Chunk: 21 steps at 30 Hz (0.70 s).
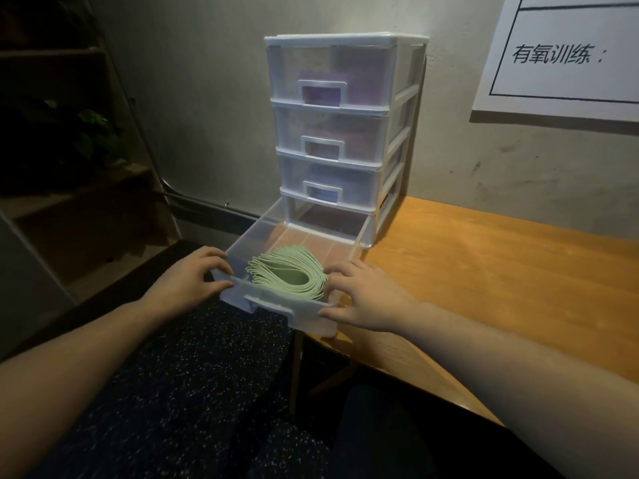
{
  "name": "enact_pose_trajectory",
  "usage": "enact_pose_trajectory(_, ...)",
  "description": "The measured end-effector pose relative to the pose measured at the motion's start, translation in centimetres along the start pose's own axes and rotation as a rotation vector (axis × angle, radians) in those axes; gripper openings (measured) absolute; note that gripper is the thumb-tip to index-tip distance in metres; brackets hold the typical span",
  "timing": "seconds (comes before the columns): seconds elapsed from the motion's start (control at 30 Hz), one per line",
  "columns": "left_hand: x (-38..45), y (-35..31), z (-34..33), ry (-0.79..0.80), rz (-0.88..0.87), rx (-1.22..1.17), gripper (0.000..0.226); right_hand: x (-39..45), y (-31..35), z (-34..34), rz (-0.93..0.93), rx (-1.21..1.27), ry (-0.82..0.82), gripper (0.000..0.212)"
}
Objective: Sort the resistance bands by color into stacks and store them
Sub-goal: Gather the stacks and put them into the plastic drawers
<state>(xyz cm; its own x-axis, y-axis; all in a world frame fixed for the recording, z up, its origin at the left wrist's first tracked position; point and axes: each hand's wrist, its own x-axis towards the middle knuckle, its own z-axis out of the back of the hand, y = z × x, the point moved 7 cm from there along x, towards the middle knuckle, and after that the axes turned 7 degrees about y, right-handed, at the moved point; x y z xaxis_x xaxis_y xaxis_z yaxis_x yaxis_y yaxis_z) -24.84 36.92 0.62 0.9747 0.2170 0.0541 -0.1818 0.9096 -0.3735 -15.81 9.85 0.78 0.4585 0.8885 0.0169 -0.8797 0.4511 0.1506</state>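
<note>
On the corner of a wooden table (484,271), against a grey wall (214,115), stands a translucent plastic drawer tower (390,160) with four drawers. Its three upper drawers are pushed in; purplish contents show dimly through the top drawer (328,74), while what lies in the next two is too blurred to tell. To the right a white poster (567,57) with black lettering hangs on the wall. Below the table edge lies dark speckled flooring (193,375). The bottom drawer (242,247) is pulled far out, overhanging the table edge. Inside it, toward the front, lies a stack of light green resistance bands (290,274), curved in a loop. The left hand (193,278) grips the drawer's front left corner, fingers curled over the rim. The right hand (363,299) holds the front right corner, fingers slightly spread over the rim beside the bands, thumb against the front face.
</note>
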Motion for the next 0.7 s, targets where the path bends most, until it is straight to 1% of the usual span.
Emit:
enact_pose_trajectory(0.07, 0.4, -0.4, 0.2, -0.034, -0.014, 0.028, 0.016, 0.2, -0.1, 0.1, 0.009, -0.027, -0.033, 0.037)
enact_pose_trajectory(0.2, 1.6, -1.3, 0.1, -0.012, -0.039, 0.036, 0.015, 0.1, -1.1, 0.5, 0.007, -0.011, -0.072, 0.031)
enact_pose_trajectory(0.37, 3.5, -1.7, 0.5, 0.019, -0.033, 0.049, 0.017, 0.6, -2.7, 0.5, -0.005, -0.017, -0.078, 0.03)
enact_pose_trajectory(0.47, 4.6, -1.7, 0.9, -0.022, -0.015, 0.033, 0.016, 1.6, -3.4, 0.5, -0.01, 0.014, -0.105, 0.028)
enact_pose_trajectory(0.6, 6.9, -2.1, 0.9, -0.049, 0.008, -0.01, 0.017, 2.6, -5.2, 0.8, -0.064, 0.057, -0.127, 0.027)
enact_pose_trajectory(0.67, 8.1, -2.3, 0.9, -0.07, 0.015, -0.015, 0.021, 3.0, -6.1, 1.1, -0.097, 0.069, -0.15, 0.03)
enact_pose_trajectory(0.7, 8.7, -2.5, 1.0, -0.089, 0.012, -0.013, 0.027, 3.3, -6.6, 1.2, -0.119, 0.077, -0.166, 0.034)
